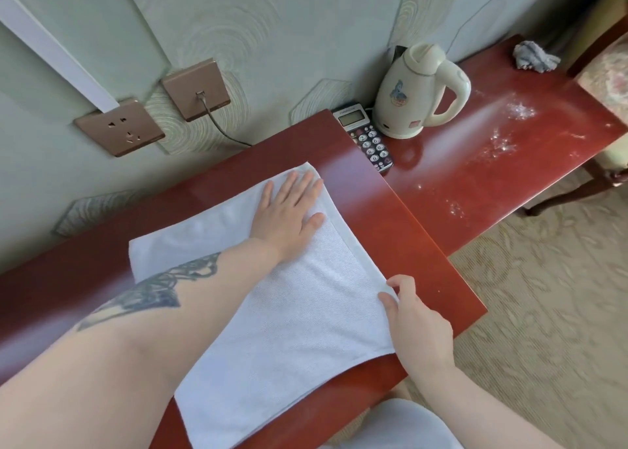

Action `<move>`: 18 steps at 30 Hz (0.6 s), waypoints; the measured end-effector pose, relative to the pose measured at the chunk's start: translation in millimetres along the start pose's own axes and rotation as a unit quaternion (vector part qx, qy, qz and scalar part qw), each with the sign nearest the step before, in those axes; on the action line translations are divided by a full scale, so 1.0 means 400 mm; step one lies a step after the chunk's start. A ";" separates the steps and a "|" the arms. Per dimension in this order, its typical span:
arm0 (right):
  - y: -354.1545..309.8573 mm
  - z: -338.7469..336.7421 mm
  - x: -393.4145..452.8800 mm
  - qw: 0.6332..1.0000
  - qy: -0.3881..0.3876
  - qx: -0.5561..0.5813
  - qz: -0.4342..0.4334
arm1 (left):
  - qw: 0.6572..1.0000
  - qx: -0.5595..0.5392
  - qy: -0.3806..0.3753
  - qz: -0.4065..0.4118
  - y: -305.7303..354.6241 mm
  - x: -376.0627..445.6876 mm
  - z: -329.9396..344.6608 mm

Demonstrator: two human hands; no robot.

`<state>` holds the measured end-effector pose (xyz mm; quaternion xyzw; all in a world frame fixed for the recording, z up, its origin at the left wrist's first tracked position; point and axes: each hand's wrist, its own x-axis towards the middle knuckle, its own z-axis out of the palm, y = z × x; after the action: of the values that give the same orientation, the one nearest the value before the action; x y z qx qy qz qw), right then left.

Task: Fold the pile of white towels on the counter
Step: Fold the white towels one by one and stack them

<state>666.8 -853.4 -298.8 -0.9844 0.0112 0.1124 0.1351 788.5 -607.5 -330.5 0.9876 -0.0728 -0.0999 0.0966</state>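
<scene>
The white towel (272, 299) is pressed flat under the open left hand (289, 210). Its edge seems to be pinched by the right hand (418, 319). If pulled hard, it could be wrinkled.

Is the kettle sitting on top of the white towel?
No, the kettle stands apart on the lower red counter beside the phone, well away from the towel.
</scene>
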 end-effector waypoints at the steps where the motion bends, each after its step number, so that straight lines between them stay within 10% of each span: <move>1: 0.004 0.001 0.000 1.000 0.009 -0.017 -0.003 | 1.000 0.002 -0.003 0.005 -0.003 0.001 -0.003; 6: -0.004 0.000 0.003 0.991 0.127 -0.015 -0.050 | 0.998 -0.040 -0.030 0.045 -0.027 0.014 -0.049; 10: -0.042 0.004 0.016 0.978 0.175 0.021 -0.112 | 0.983 -0.140 0.119 -0.007 -0.041 -0.067 -0.104; 18: -0.269 0.071 0.085 0.951 -0.069 -0.025 -0.299 | 0.954 -0.141 0.131 -0.229 -0.046 -0.328 -0.005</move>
<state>699.4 -742.0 -304.7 -0.9355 -0.2960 0.1349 0.1379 664.1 -567.9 -308.5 0.9584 0.1836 0.0020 0.2184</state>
